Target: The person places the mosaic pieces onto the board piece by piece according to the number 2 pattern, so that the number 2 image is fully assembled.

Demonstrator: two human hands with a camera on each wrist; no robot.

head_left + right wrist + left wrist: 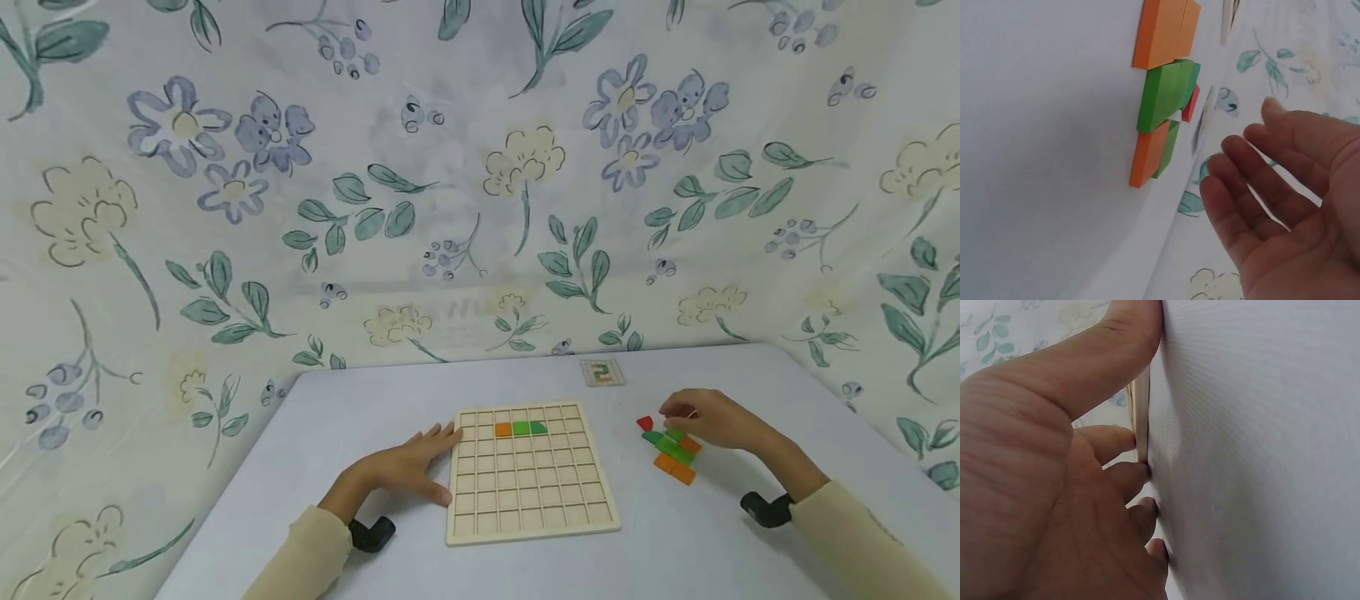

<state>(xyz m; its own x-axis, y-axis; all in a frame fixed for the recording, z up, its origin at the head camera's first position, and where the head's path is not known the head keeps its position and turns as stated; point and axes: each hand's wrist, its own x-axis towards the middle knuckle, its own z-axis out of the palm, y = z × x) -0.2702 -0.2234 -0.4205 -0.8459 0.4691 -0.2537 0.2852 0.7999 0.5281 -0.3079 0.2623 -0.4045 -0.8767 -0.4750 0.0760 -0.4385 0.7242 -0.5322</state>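
A square wooden grid board [532, 483] lies on the white table. In one of its upper rows sit an orange tile [503, 429], a green square tile [521, 427] and a green rounded tile [537, 427]. My left hand [411, 463] rests at the board's left edge, its fingers spread and touching the rim. To the right lies a group of loose tiles: orange ones [674, 468], green ones [676, 450] and a red one [645, 423]. Above them hovers my right hand [708, 419], fingers loosely bent; in the right wrist view they hold nothing.
A small pattern card [602, 372] lies on the table [375, 400] beyond the board's upper right corner. Behind the table hangs a flowered cloth [465, 192]. Each wrist wears a black camera mount, such as the one on the left [372, 534].
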